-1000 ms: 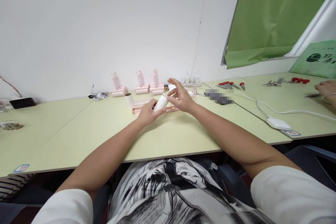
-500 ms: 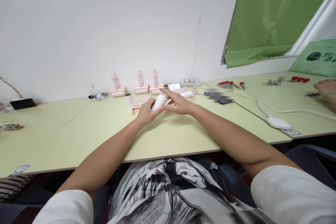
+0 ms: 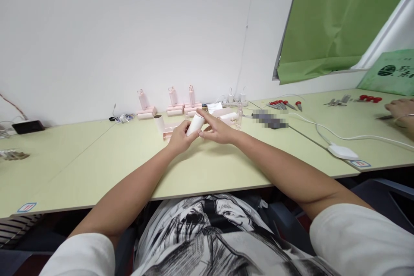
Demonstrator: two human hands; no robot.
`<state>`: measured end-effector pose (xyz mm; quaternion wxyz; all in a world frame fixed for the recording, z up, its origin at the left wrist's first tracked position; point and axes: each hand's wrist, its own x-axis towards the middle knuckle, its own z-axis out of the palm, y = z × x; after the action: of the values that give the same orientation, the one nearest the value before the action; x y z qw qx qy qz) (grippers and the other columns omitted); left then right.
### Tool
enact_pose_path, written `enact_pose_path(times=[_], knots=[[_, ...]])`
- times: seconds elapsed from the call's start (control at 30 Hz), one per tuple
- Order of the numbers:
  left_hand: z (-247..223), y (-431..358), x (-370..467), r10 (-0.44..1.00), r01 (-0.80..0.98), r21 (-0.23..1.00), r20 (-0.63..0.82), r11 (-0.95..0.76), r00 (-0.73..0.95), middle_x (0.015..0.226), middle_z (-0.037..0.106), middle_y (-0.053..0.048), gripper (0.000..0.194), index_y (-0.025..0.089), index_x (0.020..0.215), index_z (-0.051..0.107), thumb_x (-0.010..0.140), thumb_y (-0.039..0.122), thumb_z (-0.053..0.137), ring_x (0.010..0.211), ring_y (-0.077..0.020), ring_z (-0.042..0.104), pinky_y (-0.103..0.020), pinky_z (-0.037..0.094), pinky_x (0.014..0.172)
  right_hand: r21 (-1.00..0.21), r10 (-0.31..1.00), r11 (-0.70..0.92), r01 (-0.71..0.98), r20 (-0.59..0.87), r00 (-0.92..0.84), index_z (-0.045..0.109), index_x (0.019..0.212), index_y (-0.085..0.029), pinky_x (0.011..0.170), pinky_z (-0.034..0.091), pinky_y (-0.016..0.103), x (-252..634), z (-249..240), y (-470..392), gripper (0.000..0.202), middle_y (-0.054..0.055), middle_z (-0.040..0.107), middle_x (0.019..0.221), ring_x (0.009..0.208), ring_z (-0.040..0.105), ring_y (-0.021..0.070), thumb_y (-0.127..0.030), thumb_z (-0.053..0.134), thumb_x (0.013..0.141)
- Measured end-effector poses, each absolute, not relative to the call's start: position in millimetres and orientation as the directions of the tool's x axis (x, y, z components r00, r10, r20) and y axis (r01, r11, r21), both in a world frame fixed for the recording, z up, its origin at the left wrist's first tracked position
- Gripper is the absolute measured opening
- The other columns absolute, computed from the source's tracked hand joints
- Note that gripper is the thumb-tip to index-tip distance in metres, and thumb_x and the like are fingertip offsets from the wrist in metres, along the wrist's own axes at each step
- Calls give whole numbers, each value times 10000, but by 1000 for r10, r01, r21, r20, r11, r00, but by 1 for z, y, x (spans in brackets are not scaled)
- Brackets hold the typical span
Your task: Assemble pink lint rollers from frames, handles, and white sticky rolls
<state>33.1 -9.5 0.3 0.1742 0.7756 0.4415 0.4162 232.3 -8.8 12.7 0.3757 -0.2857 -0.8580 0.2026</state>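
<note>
A white roll (image 3: 195, 125) is held tilted above the table between my two hands. My left hand (image 3: 180, 138) is wrapped round its lower part. My right hand (image 3: 220, 130) has its fingertips on the roll's upper end and its thumb against the side. Just behind my left hand stands a roll with a brown open end (image 3: 158, 123), beside a clear pinkish holder (image 3: 168, 129). Behind my right hand another white roll (image 3: 228, 117) lies by a clear plastic piece (image 3: 239, 114).
Pink dispensers (image 3: 174, 110) line the wall. Coiled cables (image 3: 123, 118) and a black box (image 3: 28, 127) are at left. Right are red-tipped tools (image 3: 280, 104), a blurred dark object (image 3: 270, 119), a white pad (image 3: 343, 151) and another person's hand (image 3: 401, 108).
The white roll and both my hands have shifted slightly left. My right fingertips stay on the roll's upper end.
</note>
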Motion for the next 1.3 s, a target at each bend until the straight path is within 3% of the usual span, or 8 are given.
enact_pose_path(times=[0.23, 0.4, 0.6, 0.77, 0.87, 0.93, 1.1, 1.3], knots=[[1, -12, 34, 820, 523, 638, 505, -566, 270, 922, 657, -35, 463, 187, 982, 588, 777, 601, 611, 795, -187, 579, -286, 433, 653, -567, 653, 754, 331, 596, -468, 165, 1555, -298, 868, 567, 435, 234, 14, -8, 878, 129, 251, 1579, 1265, 465, 306, -352, 641, 820], [1, -12, 33, 824, 539, 633, 504, -555, 257, 914, 656, -25, 435, 196, 987, 589, 783, 579, 608, 793, -185, 581, -292, 434, 669, -533, 620, 785, 317, 691, -372, 78, 1557, -360, 903, 548, 453, 233, 13, -6, 958, 85, 76, 1635, 1301, 461, 297, -215, 602, 768], [-4, -9, 31, 821, 541, 626, 502, -562, 273, 923, 652, -37, 532, 197, 1141, 550, 784, 586, 610, 788, -190, 589, -294, 433, 674, -665, 688, 688, 290, 470, -553, 335, 1509, -291, 696, 610, 332, 236, 14, -6, 790, 105, 450, 1470, 1096, 634, 267, -160, 545, 758], [-6, -11, 31, 766, 514, 568, 483, -643, 424, 1041, 643, -85, 837, 209, 1518, 151, 855, 555, 527, 830, -211, 617, -312, 452, 716, -655, 704, 679, 331, 454, -546, 278, 1534, -265, 692, 600, 332, 236, 14, -4, 871, 125, 424, 1493, 1075, 642, 268, -131, 560, 721], [-5, -12, 32, 692, 481, 499, 470, -721, 549, 1288, 568, -126, 819, 239, 1530, 143, 863, 536, 514, 1019, -257, 607, -332, 465, 789, -606, 692, 702, 374, 459, -557, 183, 1562, -257, 748, 578, 353, 236, 12, -1, 950, 126, 513, 1418, 1015, 659, 248, -106, 567, 707], [-4, -13, 32, 687, 478, 498, 458, -724, 564, 1359, 523, -122, 783, 247, 1516, 190, 859, 529, 510, 1047, -267, 597, -336, 476, 788, -581, 713, 692, 428, 460, -528, 233, 1552, -244, 743, 564, 347, 238, 12, 2, 926, 113, 594, 1324, 933, 671, 229, -88, 566, 702], [-2, -11, 29, 774, 515, 578, 447, -633, 449, 1246, 572, -110, 774, 261, 1504, 191, 845, 500, 519, 877, -225, 610, -346, 504, 723, -449, 772, 627, 637, 468, -430, 641, 1267, -225, 747, 522, 336, 248, 13, 12, 553, 86, 703, 1129, 796, 657, 198, -64, 550, 746], [-3, -8, 28, 793, 519, 599, 456, -610, 405, 988, 599, -66, 794, 230, 1501, 170, 847, 515, 519, 728, -187, 569, -357, 507, 676, -353, 866, 498, 792, 247, -435, 652, 1227, -170, 789, 492, 310, 247, 7, 15, 423, 115, 706, 1138, 932, 663, 238, -359, 632, 849]])
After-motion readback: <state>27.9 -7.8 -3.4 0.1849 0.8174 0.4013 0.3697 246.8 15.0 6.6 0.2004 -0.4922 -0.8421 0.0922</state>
